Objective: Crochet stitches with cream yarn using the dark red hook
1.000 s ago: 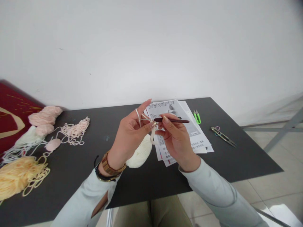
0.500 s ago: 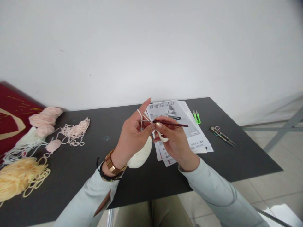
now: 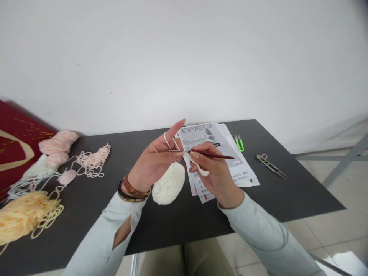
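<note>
My left hand (image 3: 153, 161) is raised over the black table (image 3: 143, 218), index finger stretched up with white yarn (image 3: 168, 141) looped round it, thumb and other fingers pinching a small white crocheted piece (image 3: 198, 165). My right hand (image 3: 214, 168) grips a dark brown crochet hook (image 3: 215, 155), its tip pushed into the stitches beside my left thumb. A ball of white yarn (image 3: 169, 183) lies on the table just below my hands.
Printed instruction sheets (image 3: 227, 153) lie behind my right hand. Green thread snips (image 3: 239, 142) and metal scissors (image 3: 270, 165) sit to the right. At left are pink yarn balls (image 3: 57, 143), a pink tangle (image 3: 93, 160), a yellow tangle (image 3: 23, 218) and a red cloth (image 3: 14, 142).
My left wrist has dropped and turned, so the ball of white yarn shows more. The hook has slid left into the stitches, and the crocheted piece now hangs lower toward the right.
</note>
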